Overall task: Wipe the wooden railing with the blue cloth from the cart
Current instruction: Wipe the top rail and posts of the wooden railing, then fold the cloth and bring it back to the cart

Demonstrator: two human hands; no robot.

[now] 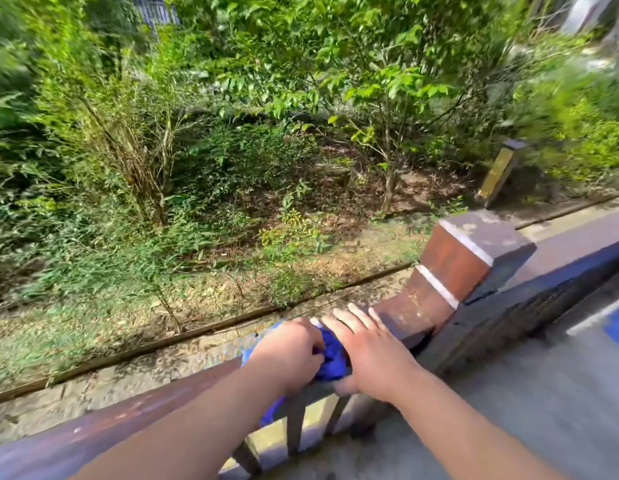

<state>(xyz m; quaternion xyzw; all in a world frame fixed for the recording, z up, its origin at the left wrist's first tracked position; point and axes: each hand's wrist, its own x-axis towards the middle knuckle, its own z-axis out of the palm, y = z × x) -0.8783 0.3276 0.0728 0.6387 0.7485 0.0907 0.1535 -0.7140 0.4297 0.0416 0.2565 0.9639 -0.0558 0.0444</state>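
Observation:
The wooden railing (pixel 135 407) runs from the lower left up to a square brown post (pixel 474 258) at the right. The blue cloth (pixel 332 355) lies bunched on the rail's top, and part of it hangs down the near side. My left hand (pixel 287 351) is closed on the cloth's left part and presses it on the rail. Just right of the cloth, my right hand (pixel 367 351) rests flat on the rail with its fingers spread over the top and its edge touching the cloth.
Dark balusters (pixel 296 424) stand under the rail. Beyond it lie a stone curb, bare ground and dense green bushes (pixel 232 133). A low yellow bollard (pixel 498 174) stands at the far right. A blue and white object (pixel 616 327) shows at the right edge over the grey pavement.

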